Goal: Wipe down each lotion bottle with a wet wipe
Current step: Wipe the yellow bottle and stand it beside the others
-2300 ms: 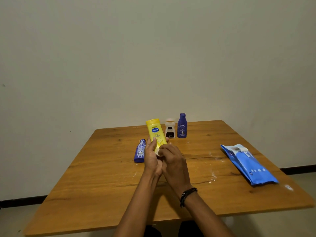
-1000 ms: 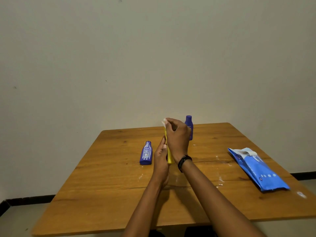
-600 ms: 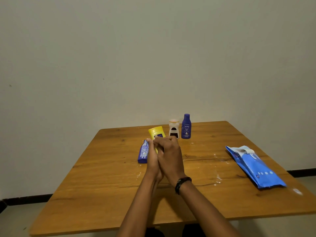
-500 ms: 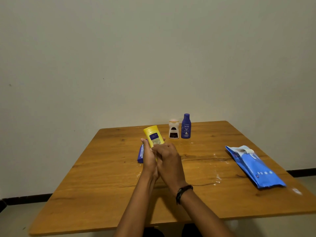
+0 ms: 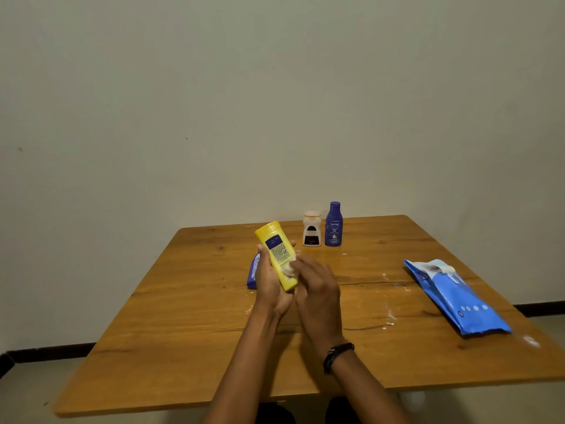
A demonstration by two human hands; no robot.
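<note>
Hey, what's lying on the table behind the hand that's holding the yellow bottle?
A blue bottle lies flat on the table behind the left hand. Only its left edge shows; the hand and the yellow bottle cover the rest.

Single wide-angle view from my head, looking forward and down across table [image 5: 189, 347] toward far wall [image 5: 275, 102]; my left hand [image 5: 269, 289], right hand [image 5: 318, 292] near lens, centre frame, forearms [image 5: 244, 377] entering from bottom edge

A wooden table [image 5: 183, 347] with dark knots and a crack across its top stands against a plain pale wall [image 5: 275, 102]. White flecks [image 5: 389, 319] dot its right side. A dark skirting [image 5: 49, 351] edges the light floor [image 5: 24, 399].
</note>
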